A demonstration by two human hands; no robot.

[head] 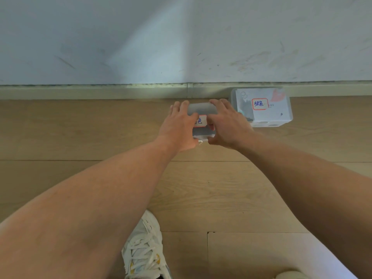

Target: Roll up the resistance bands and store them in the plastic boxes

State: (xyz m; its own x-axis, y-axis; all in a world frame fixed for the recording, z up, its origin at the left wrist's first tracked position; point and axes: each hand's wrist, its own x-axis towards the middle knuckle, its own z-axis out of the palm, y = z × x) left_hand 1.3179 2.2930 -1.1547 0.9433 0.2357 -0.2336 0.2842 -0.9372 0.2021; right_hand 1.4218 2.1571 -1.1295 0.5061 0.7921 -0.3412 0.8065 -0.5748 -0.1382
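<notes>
At the frame's centre, the left hand [180, 125] and right hand [228, 125] clasped a small plastic box [202, 109] by its ends, fingers wrapped over the lid; light, rigid, probably slick, so its sides gave the surest hold

The plastic box against the baseboard [261, 106] carries a red-bordered label [260, 104] on its lid, handwritten in blue: "绿色". Just right of that label, faint printed letters on the card under the lid look like "UFF", too small to be sure. Left of that box, the plastic box under the hands [202, 108] has a similar label [200, 121]; only "色" shows, the first character being covered.
</notes>
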